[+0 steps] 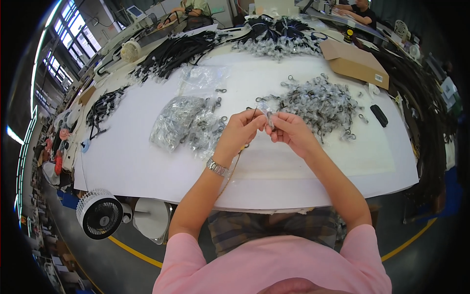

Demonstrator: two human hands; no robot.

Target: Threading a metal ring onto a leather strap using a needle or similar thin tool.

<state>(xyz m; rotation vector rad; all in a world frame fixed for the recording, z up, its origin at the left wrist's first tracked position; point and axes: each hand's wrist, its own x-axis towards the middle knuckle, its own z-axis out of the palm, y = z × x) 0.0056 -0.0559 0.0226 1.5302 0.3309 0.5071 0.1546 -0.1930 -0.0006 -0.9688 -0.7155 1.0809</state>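
Note:
Both hands meet over the middle of the white table (127,161), fingertips almost touching. My right hand (290,128) pinches a small dark metal snap hook (270,120) that looks partly wrapped in clear film. In my closed left hand (243,126) is a thin brown cord (234,169); its upper end sticks up past the fingers, and the rest trails down toward the table's near edge. Whether the left fingertips also touch the hook is too small to tell. Just beyond my right hand spreads a heap of film-wrapped metal hooks (318,105).
Left of my hands lies a clear plastic bag (176,122) of similar hooks. Bundles of black straps (178,51) cover the far side. An open cardboard box (355,63) and a black oblong object (379,115) are at right. A fan (102,215) stands by the near left edge.

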